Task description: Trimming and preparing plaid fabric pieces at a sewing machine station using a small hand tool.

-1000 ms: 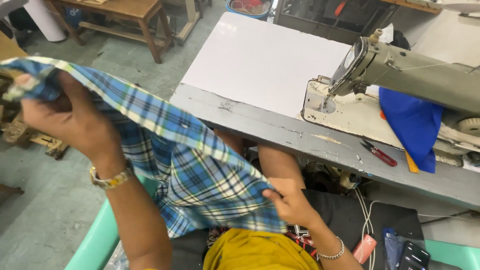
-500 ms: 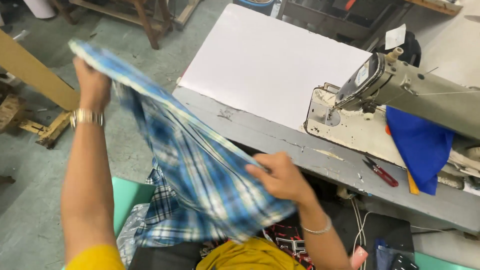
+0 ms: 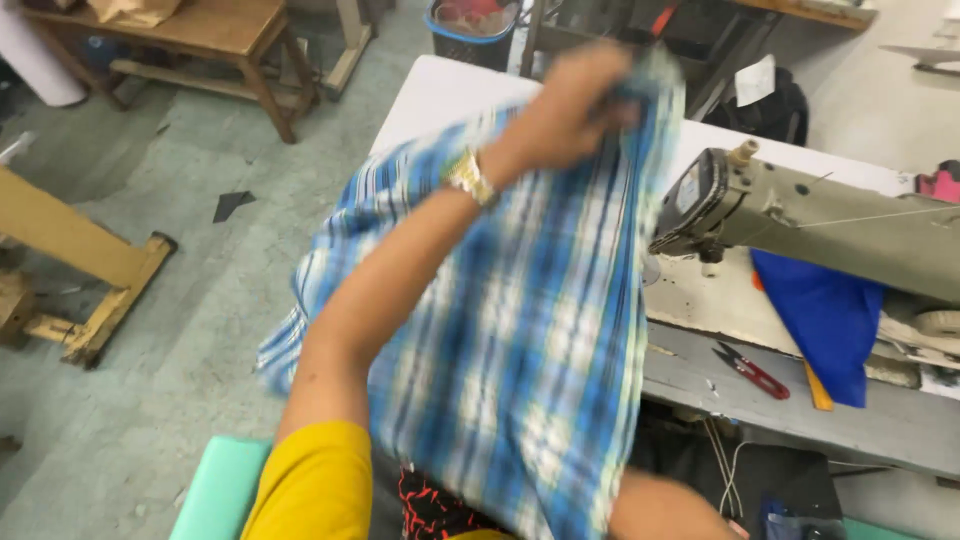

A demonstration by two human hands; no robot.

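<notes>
1 head camera looks steeply down, close over the sewing table (image 3: 800, 400).

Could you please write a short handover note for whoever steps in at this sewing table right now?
Left hand: raised over the table, gripping the top edge of the blue and white checked cloth; a gold-coloured wristwatch sits on that wrist.
Right hand: hidden under the cloth's lower edge; only the forearm shows, so its grip cannot be told.
The cloth hangs spread and blurred in front of the grey-topped sewing table, not under the beige sewing machine.
Red-handled thread snips and a folded royal-blue fabric piece lie beside the machine.
Done: the cloth is lifted. Left: it is not yet on the table.
</notes>
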